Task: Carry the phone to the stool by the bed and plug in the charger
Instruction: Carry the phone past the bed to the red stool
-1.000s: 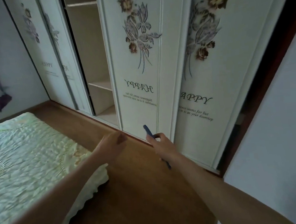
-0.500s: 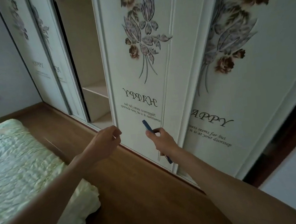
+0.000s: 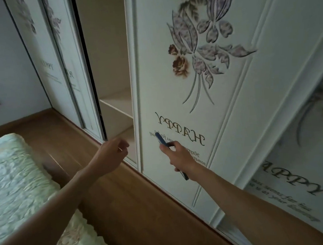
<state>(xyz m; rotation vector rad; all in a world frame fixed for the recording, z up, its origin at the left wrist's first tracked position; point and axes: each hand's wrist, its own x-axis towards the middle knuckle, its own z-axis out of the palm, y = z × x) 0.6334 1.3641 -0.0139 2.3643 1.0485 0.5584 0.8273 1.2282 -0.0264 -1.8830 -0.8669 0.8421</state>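
My right hand (image 3: 176, 156) grips a slim dark blue phone (image 3: 161, 139) edge-on, its top end sticking up past my fingers and its lower end showing under my wrist. It is held close in front of a white wardrobe door. My left hand (image 3: 110, 157) is stretched out at the same height, fingers loosely curled with nothing in them, near the edge of that door. No stool and no charger are in view.
White sliding wardrobe doors (image 3: 202, 79) with flower prints fill the right side; a gap shows bare shelves (image 3: 115, 105). A bed (image 3: 15, 186) with a pale green quilt lies at the lower left. A strip of wooden floor (image 3: 126, 214) runs between bed and wardrobe.
The view has moved closer to the wardrobe and turned left. Both hands stay outstretched and have risen slightly; the phone remains in my right hand.
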